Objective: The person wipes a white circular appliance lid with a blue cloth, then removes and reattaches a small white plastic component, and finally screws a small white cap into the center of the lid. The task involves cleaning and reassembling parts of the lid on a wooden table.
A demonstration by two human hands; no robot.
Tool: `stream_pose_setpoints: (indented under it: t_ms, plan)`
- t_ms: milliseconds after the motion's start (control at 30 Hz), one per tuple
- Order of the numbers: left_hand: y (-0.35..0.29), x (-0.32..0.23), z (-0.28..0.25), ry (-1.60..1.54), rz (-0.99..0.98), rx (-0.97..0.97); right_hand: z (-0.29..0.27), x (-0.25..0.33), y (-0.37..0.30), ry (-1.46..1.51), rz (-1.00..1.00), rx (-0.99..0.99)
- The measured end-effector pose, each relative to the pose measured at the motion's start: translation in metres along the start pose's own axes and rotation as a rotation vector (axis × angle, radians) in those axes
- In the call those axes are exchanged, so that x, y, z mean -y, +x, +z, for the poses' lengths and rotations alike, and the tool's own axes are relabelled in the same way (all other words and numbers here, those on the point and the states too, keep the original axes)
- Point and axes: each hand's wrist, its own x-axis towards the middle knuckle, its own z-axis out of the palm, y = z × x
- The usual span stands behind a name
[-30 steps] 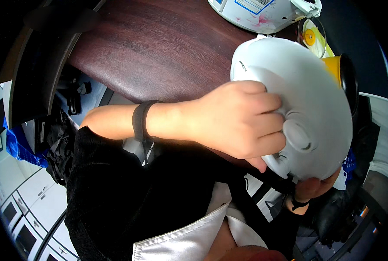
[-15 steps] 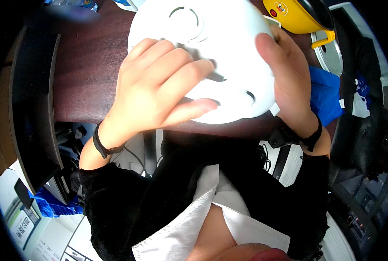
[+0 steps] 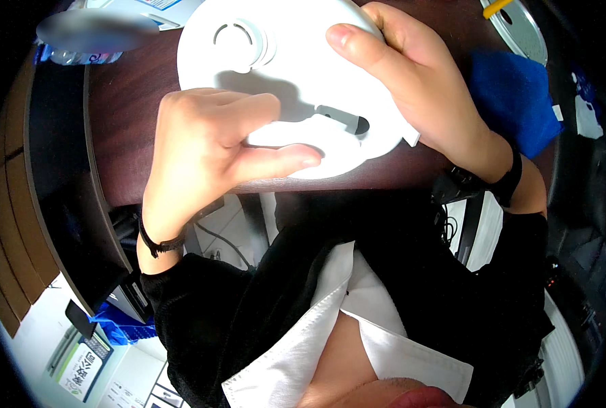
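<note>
A black, soft-textured top (image 3: 208, 306) with three-quarter-length sleeves (image 3: 517, 238) is worn with a broad white collar (image 3: 282, 348), pointed and stitched along its edges, a narrow black strap-like left wristband (image 3: 152, 243) and a black right wristband (image 3: 512, 181).

left hand (image 3: 204, 139): fingers curled | right hand (image 3: 422, 81): thumb extended

The right hand (image 3: 422, 78) grips the right edge of a rounded white lid (image 3: 316, 61), thumb on top, while the left hand (image 3: 197, 139) pinches its raised near-left part over a dark brown tabletop (image 3: 133, 129), a blue cloth (image 3: 510, 102) lying at right.
</note>
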Motion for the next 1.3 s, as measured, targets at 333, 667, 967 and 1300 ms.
stream_pose_setpoints:
  t_ms: [333, 667, 967, 1300]
  plan:
    - [0.005, -0.01, -0.007, -0.007, -0.047, 0.032, -0.003, 0.01, -0.001, 0.03, -0.045, -0.01]
    - [0.001, 0.007, -0.004, -0.12, 0.201, -0.121, -0.016, -0.008, -0.007, -0.164, -0.214, -0.006]
    - [-0.018, -0.002, -0.002, -0.237, 0.474, -0.409, -0.025, 0.026, -0.03, -0.252, -0.099, 0.067]
    - [-0.022, 0.007, 0.007, -0.172, 0.514, -0.491, -0.018, 0.029, -0.019, 0.052, -0.081, 0.261]
